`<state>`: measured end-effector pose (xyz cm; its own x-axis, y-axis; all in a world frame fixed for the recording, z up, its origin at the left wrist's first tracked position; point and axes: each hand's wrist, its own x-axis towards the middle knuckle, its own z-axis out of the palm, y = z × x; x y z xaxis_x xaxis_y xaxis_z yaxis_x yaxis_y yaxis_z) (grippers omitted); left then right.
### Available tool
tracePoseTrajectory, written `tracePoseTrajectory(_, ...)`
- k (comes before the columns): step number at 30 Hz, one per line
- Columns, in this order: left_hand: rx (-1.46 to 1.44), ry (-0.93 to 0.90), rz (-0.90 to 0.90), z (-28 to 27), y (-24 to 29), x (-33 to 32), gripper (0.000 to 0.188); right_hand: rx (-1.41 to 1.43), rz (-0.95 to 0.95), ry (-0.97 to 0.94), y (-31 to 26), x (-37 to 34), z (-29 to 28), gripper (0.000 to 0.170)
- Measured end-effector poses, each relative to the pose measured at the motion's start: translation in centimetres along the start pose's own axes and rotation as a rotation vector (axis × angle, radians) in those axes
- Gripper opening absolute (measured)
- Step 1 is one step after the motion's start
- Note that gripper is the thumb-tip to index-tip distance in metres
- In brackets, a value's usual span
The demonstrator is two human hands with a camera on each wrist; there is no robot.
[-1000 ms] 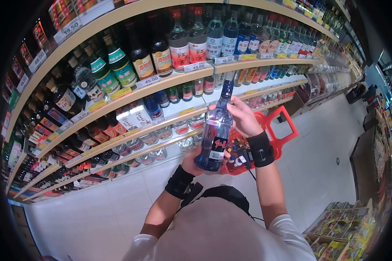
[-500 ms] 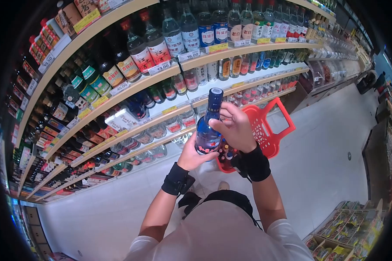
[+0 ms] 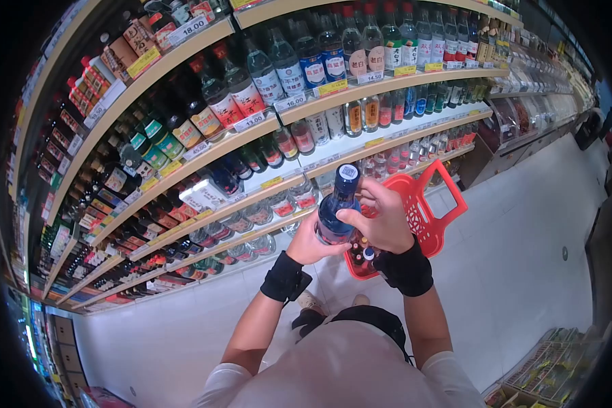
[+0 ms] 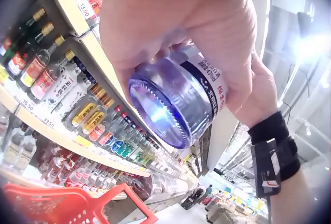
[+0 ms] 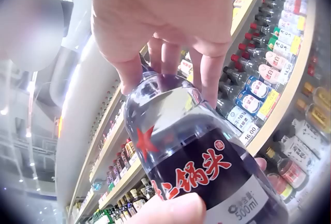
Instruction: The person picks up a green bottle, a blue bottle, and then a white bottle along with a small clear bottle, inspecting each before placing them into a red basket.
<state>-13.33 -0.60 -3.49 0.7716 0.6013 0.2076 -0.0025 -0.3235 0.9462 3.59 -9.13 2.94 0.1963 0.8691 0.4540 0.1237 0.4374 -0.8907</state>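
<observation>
Clock bearings are taken from the bottle in the head view. The bottle [image 3: 332, 207], of blue glass, is between my two grips near the middle of that view, cap [image 3: 347, 173] toward twelve, its top facing the head camera.

My left grip [image 3: 313, 241], at seven o'clock, is wrapped round the body; the right wrist view shows its thumb across the label [image 5: 207, 167], which has red characters and the marking 500ml. A red star [image 5: 146, 142] sits above the label. My right grip [image 3: 382, 217], at three o'clock, grasps the neck and shoulder between thumb and fingers. A black band is worn on each wrist.

Beyond my right grip, at three o'clock, a red basket [image 3: 436, 234] contains several smaller bottles [image 3: 368, 253]. Stocked shelves [image 3: 401, 80] run from nine round to two, with price cards reading 16.00 [image 3: 291, 102] at eleven and 13.00 [image 3: 249, 122] between ten and eleven. Shoes [image 3: 361, 299] show on the pale floor [image 3: 510, 238] near six.
</observation>
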Motion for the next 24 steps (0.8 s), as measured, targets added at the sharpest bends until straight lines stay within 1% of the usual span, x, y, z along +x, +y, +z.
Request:
tracePoseTrajectory(1,0.012,-0.004,-0.001,-0.1,0.1,0.0,0.076,-0.074,-0.028,-0.018,-0.2,-0.3,-0.1,0.048)
tracePoseTrajectory(2,-0.051,0.014,-0.001,0.0,-0.1,0.1,0.075,-0.150,-0.061,-0.035,-0.6,-0.5,-0.3,0.049)
tracePoseTrajectory(3,0.006,0.030,0.019,-0.2,0.1,0.2,0.075,-0.227,-0.098,-0.052,-0.9,-0.6,-0.3,0.050)
tracePoseTrajectory(4,0.061,0.044,0.038,-0.4,0.3,0.3,0.074,-0.232,-0.067,-0.067,-1.2,-0.9,-0.3,0.051)
tracePoseTrajectory(6,0.168,0.088,0.090,-0.5,0.7,0.5,0.072,-0.206,-0.140,-0.096,-1.1,-1.1,-0.3,0.050)
tracePoseTrajectory(7,0.173,0.074,0.090,-0.5,0.9,0.3,0.073,-0.193,-0.178,-0.106,-1.0,-1.1,-0.3,0.049)
tracePoseTrajectory(9,0.184,0.041,0.089,-0.5,1.6,0.1,0.073,-0.094,-0.088,-0.077,-1.0,-0.8,-0.5,0.048)
tracePoseTrajectory(10,0.157,0.073,0.131,0.2,2.2,-0.2,0.071,-0.043,-0.038,-0.061,-0.9,-0.7,-0.5,0.047)
tracePoseTrajectory(11,0.119,0.061,0.072,0.6,2.7,-0.5,0.070,-0.001,-0.043,-0.019,-0.6,-0.2,-0.5,0.045)
tracePoseTrajectory(13,0.038,0.035,-0.049,1.4,3.4,-1.2,0.067,0.102,-0.010,-0.022,-0.4,0.5,-0.9,0.044)
tracePoseTrajectory(14,0.079,0.103,0.047,2.0,3.6,-1.2,0.065,0.115,0.007,-0.076,-0.8,0.8,-1.3,0.045)
tracePoseTrajectory(17,0.101,0.124,-0.015,2.8,4.4,-1.5,0.065,0.245,0.086,-0.085,0.4,1.6,-1.7,0.044)
tracePoseTrajectory(21,0.131,0.193,0.005,3.4,4.7,-1.5,0.058,0.244,0.119,-0.138,0.7,2.2,-2.6,0.041)
tracePoseTrajectory(24,0.162,0.194,-0.015,3.6,4.7,-1.5,0.056,0.282,0.130,-0.136,1.0,2.4,-2.8,0.041)
